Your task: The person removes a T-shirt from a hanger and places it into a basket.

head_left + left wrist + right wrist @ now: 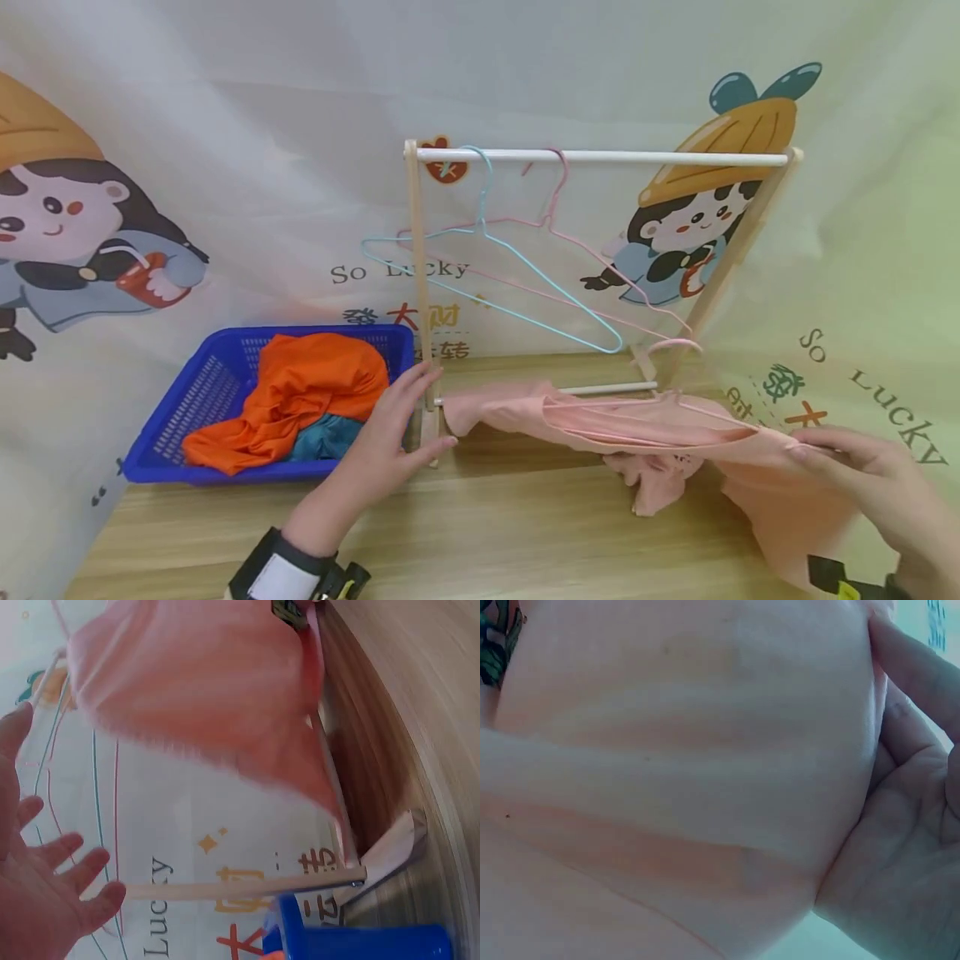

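Pink, soft-looking cloth makes up the shirt [652, 425], which hangs in loose folds at the lower right of the frame, a pale pink hanger [677, 342] inside its neckline. The right hand [870, 479] pinches its edge between thumb and fingers; the left hand [390, 429], spread and holding nothing, is by the left post of the wood-and-white rack [615, 157]. Thin blue [481, 218] and pink [550, 218] hangers hang from its bar. At left, a perforated blue basket [217, 383] holds crumpled orange cloth [300, 392] and teal cloth [326, 437]. The shirt's dark print seems patterned, though blur hides its detail. "So Lucky" and Chinese characters mark the creased white backdrop [300, 125], beside cartoon figures; the table [480, 533] has pale wood grain.
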Motion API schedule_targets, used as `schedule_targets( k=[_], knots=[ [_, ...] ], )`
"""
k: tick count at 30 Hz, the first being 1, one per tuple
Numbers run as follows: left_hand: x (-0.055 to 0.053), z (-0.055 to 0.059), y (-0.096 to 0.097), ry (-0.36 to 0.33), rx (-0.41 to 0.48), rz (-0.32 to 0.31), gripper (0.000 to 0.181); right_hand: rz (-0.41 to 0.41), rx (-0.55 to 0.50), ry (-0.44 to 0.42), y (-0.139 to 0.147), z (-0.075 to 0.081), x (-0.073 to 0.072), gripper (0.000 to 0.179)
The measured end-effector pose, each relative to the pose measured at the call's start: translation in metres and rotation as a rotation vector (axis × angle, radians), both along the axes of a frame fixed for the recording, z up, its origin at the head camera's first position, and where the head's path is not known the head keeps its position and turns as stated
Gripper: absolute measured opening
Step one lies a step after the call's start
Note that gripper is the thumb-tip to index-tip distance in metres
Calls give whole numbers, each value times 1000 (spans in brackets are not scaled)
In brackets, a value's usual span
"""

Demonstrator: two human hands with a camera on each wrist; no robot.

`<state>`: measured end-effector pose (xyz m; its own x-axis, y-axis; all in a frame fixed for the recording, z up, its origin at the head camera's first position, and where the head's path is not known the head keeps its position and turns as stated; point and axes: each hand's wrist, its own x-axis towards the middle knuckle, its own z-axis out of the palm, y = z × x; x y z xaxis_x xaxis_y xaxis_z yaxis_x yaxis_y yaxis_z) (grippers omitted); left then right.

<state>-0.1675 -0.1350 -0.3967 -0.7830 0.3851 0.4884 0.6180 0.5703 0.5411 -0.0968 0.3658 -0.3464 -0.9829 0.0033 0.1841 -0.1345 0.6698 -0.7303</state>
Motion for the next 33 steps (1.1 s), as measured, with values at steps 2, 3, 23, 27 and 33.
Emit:
schedule_targets(
  k=[2,3,23,27,33],
  knots=[
    [3,1,4,-40,-5,-55,71,59,-22,1,-15,3,-5,18],
    [5,1,5,-58,2,-77,68,79,-41,-6,-21,4,-7,20],
    [22,20,-4,235,179,55,16,253,-38,87,-95,5,-43,25],
    [21,16,-3,307,191,67,19,310,-10,142,-107,5,-47,23],
    [22,14,0,368,181,52,20,402,56,250,-132,12,-57,20]
  ],
)
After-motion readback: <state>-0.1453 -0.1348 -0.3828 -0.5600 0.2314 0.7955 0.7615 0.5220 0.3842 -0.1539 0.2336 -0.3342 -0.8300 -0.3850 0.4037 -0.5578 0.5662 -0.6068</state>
